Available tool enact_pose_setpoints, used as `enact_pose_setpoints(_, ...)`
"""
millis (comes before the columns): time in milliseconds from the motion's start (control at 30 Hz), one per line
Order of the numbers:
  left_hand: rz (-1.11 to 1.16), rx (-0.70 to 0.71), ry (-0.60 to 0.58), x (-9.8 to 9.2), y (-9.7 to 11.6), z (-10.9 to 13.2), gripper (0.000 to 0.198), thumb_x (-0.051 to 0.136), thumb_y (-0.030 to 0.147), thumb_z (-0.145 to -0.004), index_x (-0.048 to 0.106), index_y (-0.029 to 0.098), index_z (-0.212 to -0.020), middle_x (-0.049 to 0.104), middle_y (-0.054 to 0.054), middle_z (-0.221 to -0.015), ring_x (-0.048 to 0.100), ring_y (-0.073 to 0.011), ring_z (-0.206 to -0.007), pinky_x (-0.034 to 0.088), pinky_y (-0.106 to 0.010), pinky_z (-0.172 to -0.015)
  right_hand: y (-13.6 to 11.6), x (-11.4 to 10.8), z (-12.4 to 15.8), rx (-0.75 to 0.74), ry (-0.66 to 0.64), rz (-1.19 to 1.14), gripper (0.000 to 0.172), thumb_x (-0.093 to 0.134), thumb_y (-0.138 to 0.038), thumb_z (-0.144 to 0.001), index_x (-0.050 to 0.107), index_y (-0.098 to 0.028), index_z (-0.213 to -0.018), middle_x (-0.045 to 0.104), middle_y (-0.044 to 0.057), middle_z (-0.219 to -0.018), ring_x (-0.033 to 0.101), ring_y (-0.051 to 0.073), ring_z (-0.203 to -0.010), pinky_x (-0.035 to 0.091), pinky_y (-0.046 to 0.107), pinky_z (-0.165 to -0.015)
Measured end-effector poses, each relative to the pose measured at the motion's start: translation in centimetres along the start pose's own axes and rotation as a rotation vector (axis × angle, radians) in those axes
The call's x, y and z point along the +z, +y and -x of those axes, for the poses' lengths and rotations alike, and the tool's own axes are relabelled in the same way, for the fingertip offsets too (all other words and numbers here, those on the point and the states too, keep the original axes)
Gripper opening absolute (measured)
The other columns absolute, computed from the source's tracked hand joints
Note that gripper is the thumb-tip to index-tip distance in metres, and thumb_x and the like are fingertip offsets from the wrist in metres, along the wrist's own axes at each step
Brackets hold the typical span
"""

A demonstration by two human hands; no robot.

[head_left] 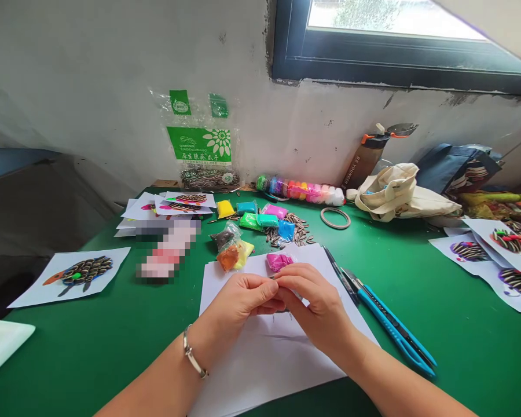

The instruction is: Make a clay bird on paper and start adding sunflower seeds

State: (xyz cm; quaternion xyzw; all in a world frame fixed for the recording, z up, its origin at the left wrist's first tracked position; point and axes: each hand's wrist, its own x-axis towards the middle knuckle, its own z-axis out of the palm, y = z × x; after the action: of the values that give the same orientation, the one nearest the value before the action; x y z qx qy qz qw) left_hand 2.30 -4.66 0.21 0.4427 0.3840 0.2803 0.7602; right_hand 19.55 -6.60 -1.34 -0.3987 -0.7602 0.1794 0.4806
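My left hand and my right hand meet fingertip to fingertip over a stack of white paper on the green table. Both pinch something small that I cannot make out. A silver bracelet sits on my left wrist. Just beyond the fingers lies a bag of pink clay, with an orange and yellow clay bag to its left. Loose sunflower seeds lie further back among several small clay bags.
A blue utility knife and a dark pen lie right of the paper. A seed packet, a clay tube, a tape ring, a cloth bag and a bottle stand at the back. Seed pictures lie left and right.
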Motion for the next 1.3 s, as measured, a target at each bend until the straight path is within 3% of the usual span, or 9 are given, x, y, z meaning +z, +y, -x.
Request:
enact_pose_setpoints(300,-0.008,0.008,0.028,-0.50,-0.05,-0.06,0.030,0.073,0.042,-0.079,0.076,0.014,-0.087,0.072,-0.007,-0.084,0.067,-0.0174,-0.081,0.051,-0.029,-0.082,-0.07,-0.10,0.13,0.003,-0.014,0.004,0.020,0.056,-0.011,-0.090,0.066,-0.025,-0.100,0.070,0.006,-0.097,0.061,0.020,-0.093,0.051,0.038,-0.084)
enact_pose_setpoints(633,-0.066,0.036,0.030,-0.52,-0.16,-0.23,0.030,0.073,0.042,-0.079,0.076,0.013,-0.083,0.071,-0.006,-0.080,0.066,-0.0176,-0.079,0.051,-0.029,-0.080,-0.03,-0.05,0.07,-0.001,-0.018,-0.016,0.016,0.057,-0.010,-0.089,0.065,-0.022,-0.092,0.069,0.004,-0.087,0.061,0.020,-0.088,0.049,0.038,-0.082)
enact_pose_setpoints(833,-0.077,0.058,0.084,-0.37,-0.08,-0.30,0.030,0.075,0.041,-0.076,0.075,0.012,-0.080,0.069,-0.006,-0.076,0.063,-0.0180,-0.076,0.051,-0.030,-0.077,0.10,0.07,0.14,0.073,-0.017,-0.069,0.015,0.059,-0.009,-0.087,0.066,-0.022,-0.090,0.068,0.003,-0.082,0.060,0.019,-0.083,0.050,0.036,-0.077)
enact_pose_setpoints(1033,-0.080,0.058,0.083,-0.40,0.04,-0.12,0.032,0.075,0.042,-0.077,0.076,0.012,-0.086,0.070,-0.008,-0.081,0.063,-0.0197,-0.080,0.050,-0.033,-0.081,0.23,0.18,0.36,0.064,-0.031,-0.059,0.015,0.059,-0.013,-0.089,0.066,-0.023,-0.097,0.069,0.005,-0.091,0.060,0.019,-0.087,0.049,0.035,-0.077)
enact_pose_setpoints(1300,-0.102,0.077,0.073,-0.57,-0.33,-0.51,0.027,0.074,0.039,-0.078,0.075,0.012,-0.081,0.069,-0.005,-0.076,0.062,-0.0165,-0.075,0.050,-0.028,-0.075,0.21,0.03,0.40,0.083,-0.045,0.014,0.013,0.056,-0.013,-0.090,0.065,-0.022,-0.087,0.068,0.002,-0.082,0.059,0.017,-0.080,0.045,0.033,-0.076)
